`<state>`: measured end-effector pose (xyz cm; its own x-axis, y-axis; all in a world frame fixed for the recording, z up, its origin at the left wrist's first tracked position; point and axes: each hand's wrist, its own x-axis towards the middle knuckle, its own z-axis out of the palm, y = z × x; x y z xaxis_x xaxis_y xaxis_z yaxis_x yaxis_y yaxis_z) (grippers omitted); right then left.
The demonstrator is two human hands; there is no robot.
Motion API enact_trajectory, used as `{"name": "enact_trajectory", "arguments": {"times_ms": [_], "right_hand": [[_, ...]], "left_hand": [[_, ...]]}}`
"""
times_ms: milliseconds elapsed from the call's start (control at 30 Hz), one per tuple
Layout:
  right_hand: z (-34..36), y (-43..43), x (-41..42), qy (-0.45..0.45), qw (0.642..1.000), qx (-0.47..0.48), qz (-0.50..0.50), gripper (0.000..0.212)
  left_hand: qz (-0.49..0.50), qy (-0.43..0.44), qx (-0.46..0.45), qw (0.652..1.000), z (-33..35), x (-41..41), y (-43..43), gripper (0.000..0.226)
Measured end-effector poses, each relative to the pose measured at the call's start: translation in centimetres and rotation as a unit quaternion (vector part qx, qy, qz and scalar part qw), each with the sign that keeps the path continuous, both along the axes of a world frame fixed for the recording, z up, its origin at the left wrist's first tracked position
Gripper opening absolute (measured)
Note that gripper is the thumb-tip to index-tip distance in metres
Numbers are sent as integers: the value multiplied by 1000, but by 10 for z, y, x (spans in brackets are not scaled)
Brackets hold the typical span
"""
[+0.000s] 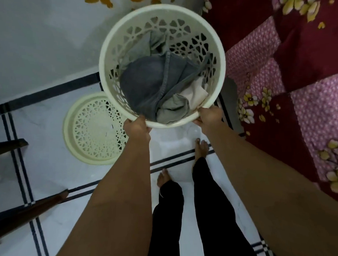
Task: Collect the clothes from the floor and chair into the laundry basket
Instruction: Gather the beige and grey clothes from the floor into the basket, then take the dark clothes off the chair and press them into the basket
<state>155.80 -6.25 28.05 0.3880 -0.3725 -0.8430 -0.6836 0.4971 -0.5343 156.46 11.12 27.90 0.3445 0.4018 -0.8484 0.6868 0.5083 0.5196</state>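
A round cream laundry basket [111, 43] with cut-out walls is held up above the floor in front of me. Inside it lie a dark grey garment [153, 80], a lighter grey one [173, 108] and a white piece [195, 90]. My left hand [137, 127] grips the near rim on the left. My right hand [210, 115] grips the near rim on the right. Both arms reach forward from below.
The basket's cream perforated lid [93, 128] lies flat on the white tiled floor to the left. A bed with a maroon and pink floral quilt [287, 75] fills the right side. Dark wooden furniture legs [29, 207] stand at the left. My bare feet are below the basket.
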Motion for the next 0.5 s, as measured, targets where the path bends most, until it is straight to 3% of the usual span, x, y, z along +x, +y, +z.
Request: {"name": "enact_trajectory", "arguments": {"times_ms": [333, 500], "right_hand": [[0, 20, -149, 54, 998, -27, 15, 37], [22, 30, -195, 59, 995, -39, 73, 10]], "left_hand": [[3, 33, -4, 999, -3, -156, 21, 49], [-79, 17, -37, 996, 18, -202, 28, 44]]}}
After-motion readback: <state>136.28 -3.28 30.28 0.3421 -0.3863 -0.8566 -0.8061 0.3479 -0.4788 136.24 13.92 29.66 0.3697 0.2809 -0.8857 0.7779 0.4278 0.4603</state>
